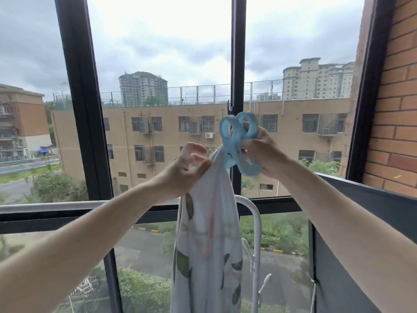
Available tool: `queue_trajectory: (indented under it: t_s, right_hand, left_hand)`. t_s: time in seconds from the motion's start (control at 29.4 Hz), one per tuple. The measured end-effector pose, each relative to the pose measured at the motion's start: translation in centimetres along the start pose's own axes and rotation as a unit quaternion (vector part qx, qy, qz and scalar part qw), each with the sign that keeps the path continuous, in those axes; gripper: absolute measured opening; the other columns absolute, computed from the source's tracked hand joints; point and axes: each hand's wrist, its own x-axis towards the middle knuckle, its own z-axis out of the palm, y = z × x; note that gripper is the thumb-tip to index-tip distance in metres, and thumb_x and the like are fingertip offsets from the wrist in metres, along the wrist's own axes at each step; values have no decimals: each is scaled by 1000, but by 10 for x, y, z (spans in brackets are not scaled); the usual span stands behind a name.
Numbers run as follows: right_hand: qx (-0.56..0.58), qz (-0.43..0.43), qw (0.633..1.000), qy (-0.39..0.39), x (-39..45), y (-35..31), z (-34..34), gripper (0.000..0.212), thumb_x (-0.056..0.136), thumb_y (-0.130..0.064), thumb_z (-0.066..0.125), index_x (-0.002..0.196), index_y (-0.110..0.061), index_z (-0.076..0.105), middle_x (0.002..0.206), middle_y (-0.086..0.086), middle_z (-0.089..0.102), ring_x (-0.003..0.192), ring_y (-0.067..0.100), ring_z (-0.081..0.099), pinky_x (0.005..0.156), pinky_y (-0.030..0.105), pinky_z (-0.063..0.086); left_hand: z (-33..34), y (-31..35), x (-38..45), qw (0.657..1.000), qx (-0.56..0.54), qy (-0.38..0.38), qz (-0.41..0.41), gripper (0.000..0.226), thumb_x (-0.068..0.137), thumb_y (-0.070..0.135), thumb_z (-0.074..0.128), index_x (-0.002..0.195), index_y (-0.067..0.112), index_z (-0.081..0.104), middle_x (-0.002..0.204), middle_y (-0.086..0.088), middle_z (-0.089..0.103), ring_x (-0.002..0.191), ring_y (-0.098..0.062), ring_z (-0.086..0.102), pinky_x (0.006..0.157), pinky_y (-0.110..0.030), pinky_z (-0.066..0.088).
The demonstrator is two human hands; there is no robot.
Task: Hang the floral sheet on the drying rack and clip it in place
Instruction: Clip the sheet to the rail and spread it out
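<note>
two looped plastic clips (239,143) on bunched floral sheet (209,245)

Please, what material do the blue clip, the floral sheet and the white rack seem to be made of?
Blue clip: probably plastic, matte light blue, with moulded ring handles; the right hand grips it.
Floral sheet: thin woven fabric, perhaps cotton; it hangs in soft folds with a printed leaf pattern, pinched by the left hand.
White rack: likely painted or coated metal tube, smooth and slightly glossy.

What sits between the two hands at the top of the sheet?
In the head view, the gathered top of the floral sheet lies between the left hand and the right hand, beside the blue clip.
</note>
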Motion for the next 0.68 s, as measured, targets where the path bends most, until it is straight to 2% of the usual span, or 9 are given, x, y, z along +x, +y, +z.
queue_trajectory:
  t_s: [0.07, 0.1, 0.17, 0.24, 0.31, 0.37, 0.44, 0.54, 0.68]
  right_hand:
    - [-18, -15, 999, 36, 6, -2, 3, 20, 88, 9, 64, 93, -11, 67, 74, -2, 65, 65, 7, 63, 61, 21, 52]
    - [-22, -16, 998, 58, 8, -2, 0, 17, 90, 7, 64, 95, -10, 67, 76, -1, 65, 65, 6, 63, 60, 20, 52]
    - [-22, -15, 993, 113, 14, -2, -14, 14, 93, 2, 63, 100, -9, 67, 77, -3, 64, 60, 0, 64, 57, 18, 50]
    - [-31, -18, 986, 160, 18, -1, -32, 13, 94, -1, 63, 102, -10, 67, 79, -4, 64, 59, -2, 64, 57, 18, 50]
    - [-89, -22, 980, 175, 19, 4, -44, 12, 94, -3, 62, 103, -11, 66, 82, -1, 63, 67, 9, 64, 61, 24, 50]
    - [-147, -24, 969, 196, 21, 11, -52, 12, 94, -5, 60, 96, -16, 63, 81, 1, 60, 71, 15, 58, 62, 26, 45]
    - [-203, -34, 956, 209, 22, 18, -57, 13, 93, -6, 58, 91, -18, 62, 80, 0, 59, 72, 15, 56, 60, 24, 43]
    - [-303, -60, 929, 202, 29, 27, -57, 7, 95, -9, 59, 94, -15, 62, 78, -4, 60, 70, 11, 58, 58, 21, 42]
    - [-349, -122, 905, 209, 47, 27, -50, 7, 92, -8, 64, 98, -13, 66, 81, 1, 65, 72, 23, 62, 64, 24, 47]
  left_hand:
    - [15, -15, -14, 997, -32, -56, -31, 20, 95, 53, 57, 101, 34, 57, 76, 11, 67, 71, -12, 58, 64, -33, 49]
    - [19, -24, -22, 994, -41, -91, -47, 16, 95, 50, 62, 91, 34, 62, 73, 12, 66, 71, -9, 61, 67, -30, 50]
    - [18, -48, -45, 980, -1, -177, -90, 14, 96, 42, 69, 84, 35, 71, 85, 14, 73, 82, -7, 70, 79, -32, 56]
    - [11, -72, -65, 966, 70, -218, -123, 22, 92, 56, 68, 99, 37, 76, 104, 12, 78, 101, -11, 73, 96, -42, 57]
    - [-9, -76, -73, 971, 115, -168, -121, 45, 85, 71, 62, 105, 33, 76, 104, 9, 79, 100, -17, 74, 93, -49, 58]
    - [-36, -60, -63, 980, 150, -89, -94, 61, 77, 79, 64, 99, 23, 74, 92, 0, 78, 87, -25, 74, 77, -49, 59]
    - [-68, -33, -41, 984, 164, -17, -62, 71, 71, 85, 65, 91, 17, 72, 78, -8, 72, 65, -29, 64, 57, -41, 49]
    - [-116, 8, 7, 972, 230, 44, -23, 58, 85, 72, 62, 75, 14, 63, 60, -5, 50, 54, -17, 44, 51, -28, 32]
    - [-169, 49, 76, 919, 384, 91, -13, 50, 95, 61, 59, 77, 14, 64, 68, -6, 60, 67, -26, 57, 58, -34, 41]
